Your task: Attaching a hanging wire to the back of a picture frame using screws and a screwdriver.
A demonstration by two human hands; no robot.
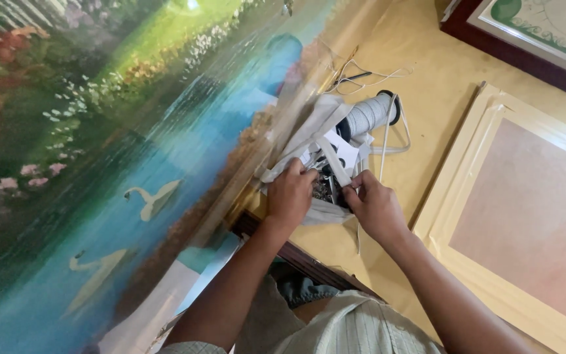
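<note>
Swan landscape painting (99,164), white cord spool (369,115), cream frame (486,118), dark-framed picture (525,39)

Painting (99,164) left, bag (322,141) middle, frame (525,210) right, on table (420,85).

We see a yellow paper-covered worktable (427,85); a large glossy lake-and-swans painting (99,164) leans at its left, a cream wooden frame (492,105) lies at its right, a dark-framed picture (492,46) beyond.

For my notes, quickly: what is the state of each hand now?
Left hand: closed, gripping the edge of the white plastic bag.
Right hand: closed, pinching the bag's other edge.
</note>
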